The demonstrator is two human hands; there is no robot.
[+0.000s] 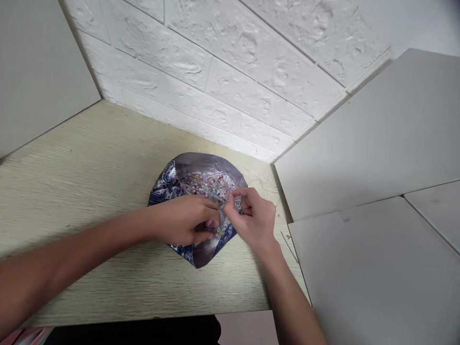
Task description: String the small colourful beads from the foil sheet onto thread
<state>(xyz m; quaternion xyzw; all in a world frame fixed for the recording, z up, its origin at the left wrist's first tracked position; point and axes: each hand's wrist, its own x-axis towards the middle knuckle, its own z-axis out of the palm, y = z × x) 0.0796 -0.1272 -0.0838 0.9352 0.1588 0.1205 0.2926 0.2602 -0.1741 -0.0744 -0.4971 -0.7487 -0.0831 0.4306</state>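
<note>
A dark blue, grey and silver patterned bag or pouch point(161, 191), spread open like a shallow bowl, lies on the table. Inside it is a heap of small beads point(204, 184), mostly clear and white with red, yellow and purple ones among them. My left hand point(190, 218) is over the near left part of the heap, its fingers curled together; what they grip, if anything, is hidden. At the heap's right side, my right hand point(255, 215) pinches thumb and forefinger together. Whatever sits in that pinch is too small to name.
The pale wood-grain table point(100, 158) runs back to a white brick-patterned wall point(230, 76). White panels close in on the left point(39, 67) and right point(373, 143). A thin metal-looking rod point(289, 247) lies by the right panel, close to my right forearm.
</note>
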